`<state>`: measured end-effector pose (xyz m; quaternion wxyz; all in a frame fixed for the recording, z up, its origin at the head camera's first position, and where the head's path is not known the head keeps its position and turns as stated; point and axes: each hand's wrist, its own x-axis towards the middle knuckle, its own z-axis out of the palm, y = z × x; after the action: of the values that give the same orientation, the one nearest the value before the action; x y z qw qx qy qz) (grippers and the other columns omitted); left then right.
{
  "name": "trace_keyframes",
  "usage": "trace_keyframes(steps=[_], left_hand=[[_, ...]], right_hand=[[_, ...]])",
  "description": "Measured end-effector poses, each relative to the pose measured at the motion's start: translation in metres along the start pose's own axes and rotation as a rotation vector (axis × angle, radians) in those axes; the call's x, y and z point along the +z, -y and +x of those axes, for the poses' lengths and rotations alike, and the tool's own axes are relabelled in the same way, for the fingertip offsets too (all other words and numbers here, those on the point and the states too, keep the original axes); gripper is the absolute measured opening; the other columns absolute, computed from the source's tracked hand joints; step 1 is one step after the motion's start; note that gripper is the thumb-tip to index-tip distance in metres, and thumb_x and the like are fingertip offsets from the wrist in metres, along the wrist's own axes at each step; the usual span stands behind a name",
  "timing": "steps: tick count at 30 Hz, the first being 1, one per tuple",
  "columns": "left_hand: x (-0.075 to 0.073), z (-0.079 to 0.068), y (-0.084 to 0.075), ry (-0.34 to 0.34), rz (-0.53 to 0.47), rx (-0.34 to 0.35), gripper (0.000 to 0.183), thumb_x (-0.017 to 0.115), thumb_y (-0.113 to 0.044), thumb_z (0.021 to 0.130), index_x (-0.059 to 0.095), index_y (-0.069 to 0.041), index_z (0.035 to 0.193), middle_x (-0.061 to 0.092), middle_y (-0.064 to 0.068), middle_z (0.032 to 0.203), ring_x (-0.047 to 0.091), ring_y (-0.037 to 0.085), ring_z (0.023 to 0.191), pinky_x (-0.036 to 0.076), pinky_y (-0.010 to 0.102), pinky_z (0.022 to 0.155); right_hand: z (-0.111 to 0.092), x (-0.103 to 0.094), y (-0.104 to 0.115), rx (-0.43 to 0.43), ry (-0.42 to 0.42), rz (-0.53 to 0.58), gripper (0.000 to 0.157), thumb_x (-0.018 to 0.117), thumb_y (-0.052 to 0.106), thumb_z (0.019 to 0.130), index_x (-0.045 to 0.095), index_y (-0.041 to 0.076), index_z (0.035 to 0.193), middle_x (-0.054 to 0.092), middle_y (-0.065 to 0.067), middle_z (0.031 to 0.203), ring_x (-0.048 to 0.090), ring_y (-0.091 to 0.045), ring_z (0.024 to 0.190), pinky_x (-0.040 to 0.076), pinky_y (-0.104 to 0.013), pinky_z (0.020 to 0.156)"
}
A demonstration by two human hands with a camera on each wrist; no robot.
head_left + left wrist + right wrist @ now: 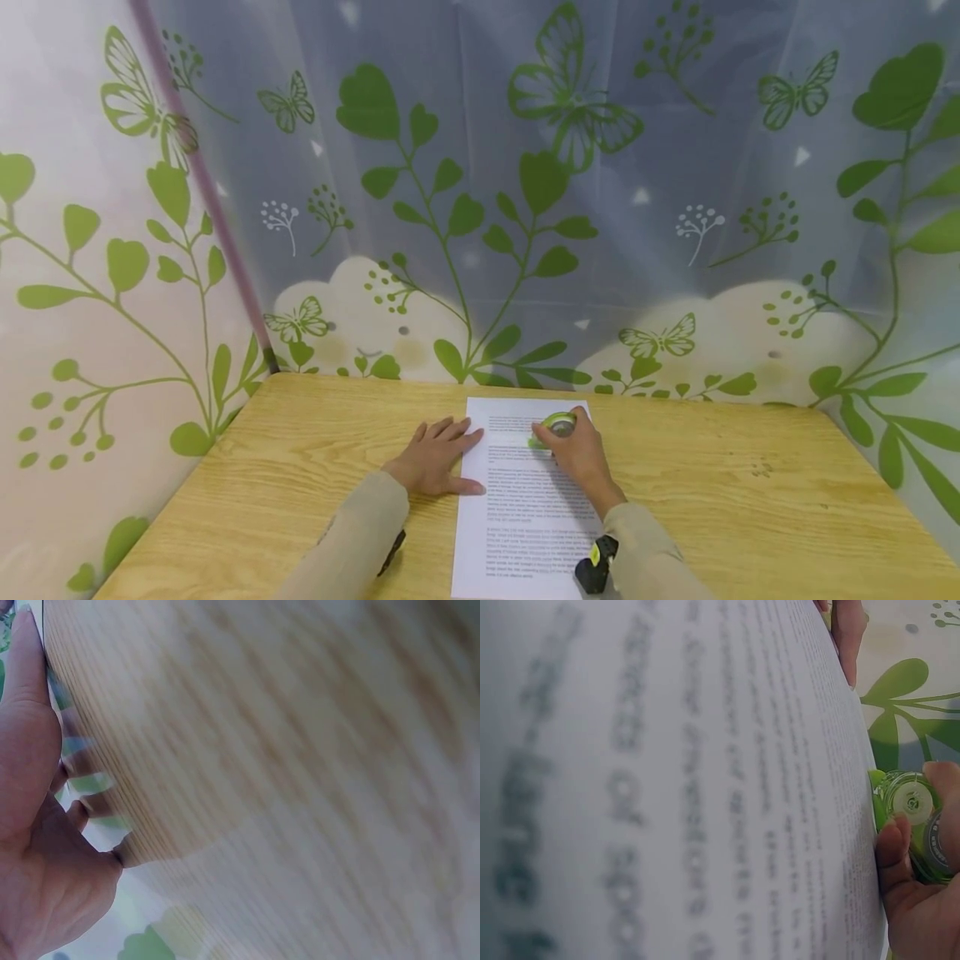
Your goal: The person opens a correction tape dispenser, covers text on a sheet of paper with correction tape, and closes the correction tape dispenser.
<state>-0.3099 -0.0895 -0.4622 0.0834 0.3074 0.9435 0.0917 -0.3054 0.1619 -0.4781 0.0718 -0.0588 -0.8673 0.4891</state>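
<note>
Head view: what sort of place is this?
Probably an indoor work corner, though the wider room is out of view: a wood-grain table stands before a curtain printed with leaves and butterflies, and a sheet of printed text lies on the table.

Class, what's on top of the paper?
On the paper: printed text, the left hand at one edge; over it, the right hand gripping a green tape dispenser. Any print beneath them is hidden.

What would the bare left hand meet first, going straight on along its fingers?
Likely the white rectangular paper sheet with printed text: the left hand angles towards it in the head view, index fingertip and thumb tip overlapping its left edge. Whether they press or hover is hard to judge.
</note>
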Motion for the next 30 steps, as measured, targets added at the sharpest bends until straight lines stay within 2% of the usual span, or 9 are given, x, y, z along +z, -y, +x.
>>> trace_keyframes(steps=[20,30], left_hand=[[-0.0005,0.0007,0.0004,0.003,-0.003,0.011,0.087,0.056,-0.066,0.083,0.031,-0.017,0.151,0.023,0.011,0.155,0.016,0.037,0.141,0.012,0.061,0.108],[-0.0008,-0.0004,0.0013,-0.002,-0.011,0.01,0.087,0.057,-0.066,0.083,0.031,-0.017,0.151,0.023,0.011,0.156,0.016,0.037,0.141,0.011,0.061,0.108]], right_hand=[[0.0012,-0.0044,-0.0048,0.007,-0.006,-0.007,0.047,0.074,0.036,0.084,0.046,0.003,0.103,0.059,-0.012,0.086,0.056,-0.019,0.068,0.047,-0.03,0.056],[0.0006,-0.0068,-0.0051,0.003,-0.001,-0.006,0.045,0.073,0.036,0.085,0.045,0.004,0.101,0.059,-0.011,0.084,0.056,-0.018,0.065,0.046,-0.03,0.054]])
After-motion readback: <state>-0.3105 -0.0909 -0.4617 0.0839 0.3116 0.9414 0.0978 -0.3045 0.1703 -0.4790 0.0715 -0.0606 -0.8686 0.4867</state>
